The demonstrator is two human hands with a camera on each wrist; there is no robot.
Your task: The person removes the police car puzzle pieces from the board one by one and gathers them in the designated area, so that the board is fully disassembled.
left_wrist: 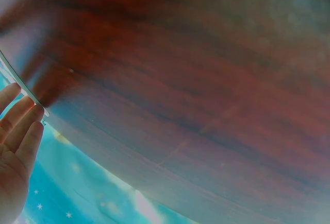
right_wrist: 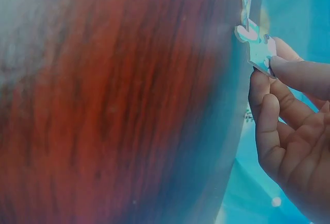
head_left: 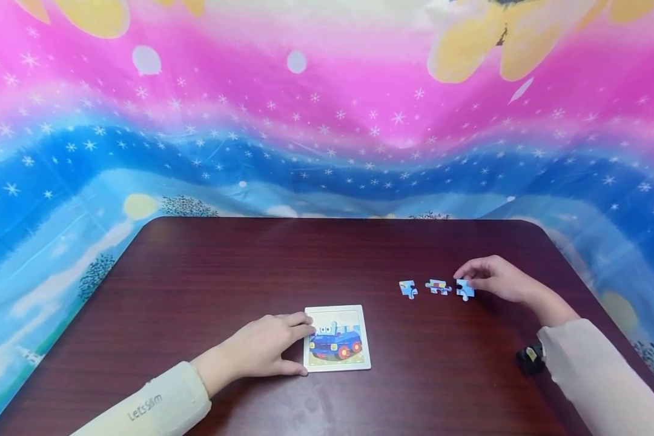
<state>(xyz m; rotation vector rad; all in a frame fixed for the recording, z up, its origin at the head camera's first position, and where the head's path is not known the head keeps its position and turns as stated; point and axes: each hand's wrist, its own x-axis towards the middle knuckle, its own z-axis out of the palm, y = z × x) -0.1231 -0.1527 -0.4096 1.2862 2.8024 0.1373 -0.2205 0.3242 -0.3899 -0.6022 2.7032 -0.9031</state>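
Note:
A square puzzle board (head_left: 339, 367) with a pale frame and a blue vehicle picture lies on the table. My left hand (head_left: 267, 345) rests against its left side, fingertips over the upper edge and thumb near the lower corner; the left wrist view shows these fingers (left_wrist: 23, 123) fairly straight along the board's rim. Farther right, my right hand (head_left: 501, 280) pinches a light-blue puzzle piece (head_left: 465, 290) between thumb and fingers. In the right wrist view the piece (right_wrist: 259, 51) is tilted, its knob pointing away from the hand (right_wrist: 294, 126).
Left of the held piece lie two more puzzle pieces, one with red and yellow (head_left: 438, 286) and one light blue (head_left: 408, 289). The dark wooden table (head_left: 223, 266) ends at a colourful hanging cloth (head_left: 327, 121). A black device (head_left: 530, 360) sits at the right wrist.

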